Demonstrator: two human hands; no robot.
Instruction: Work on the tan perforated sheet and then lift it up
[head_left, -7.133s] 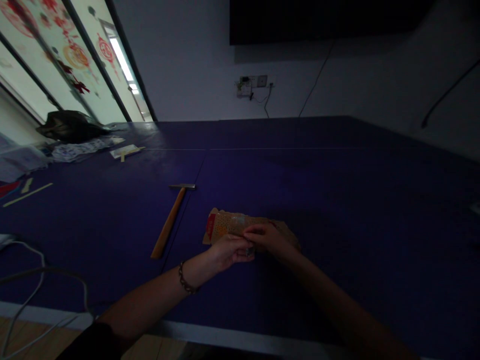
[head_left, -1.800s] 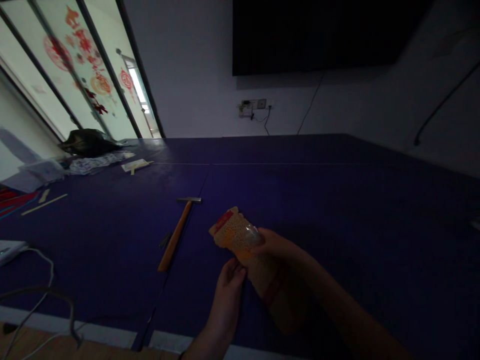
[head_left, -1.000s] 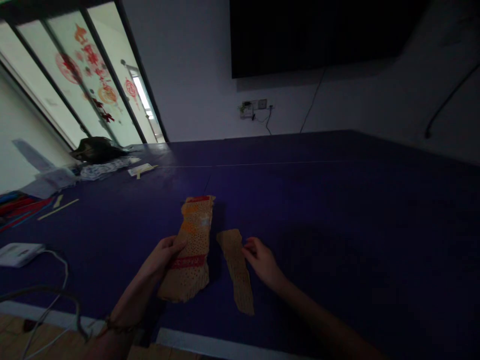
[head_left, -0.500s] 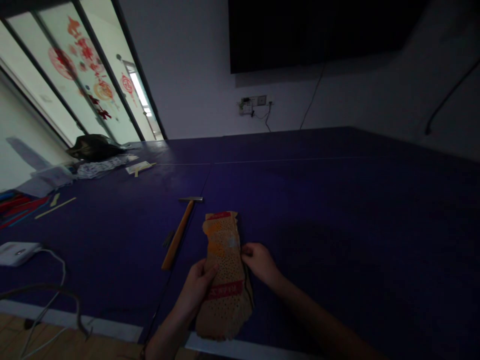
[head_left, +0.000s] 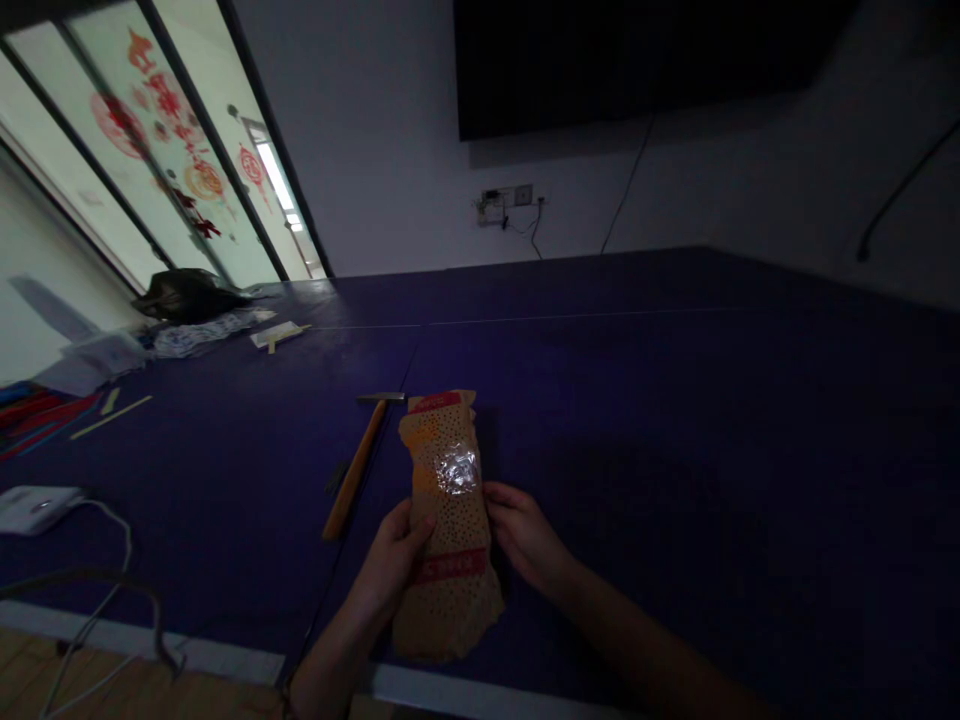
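Note:
Brown paper bags (head_left: pixel 454 520), seemingly a stack, are held up over the front part of the table. They carry dark dots, red bands, orange patches and a shiny clear patch near the upper middle. My left hand (head_left: pixel 394 555) grips the left edge, thumb lying on the front. At the right edge is my right hand (head_left: pixel 525 530), its fingers closed on the side and partly hidden behind it. Left of the bags lies a hammer (head_left: pixel 358 470) with a wooden handle, its metal head pointing away from me. Small dark pieces (head_left: pixel 336 477), too dim to make out, sit beside the handle.
A purple covering spans the table (head_left: pixel 637 420). At left are a white device (head_left: pixel 37 508) with a cable, red and blue strips (head_left: pixel 52 420), a yellowish stick (head_left: pixel 111 417) and a black bag (head_left: pixel 187 293). A dark screen (head_left: pixel 637 60) hangs on the wall.
The bags have risen and tipped more toward me, and their clear patch now catches the light. My right hand has shifted slightly down along the right edge.

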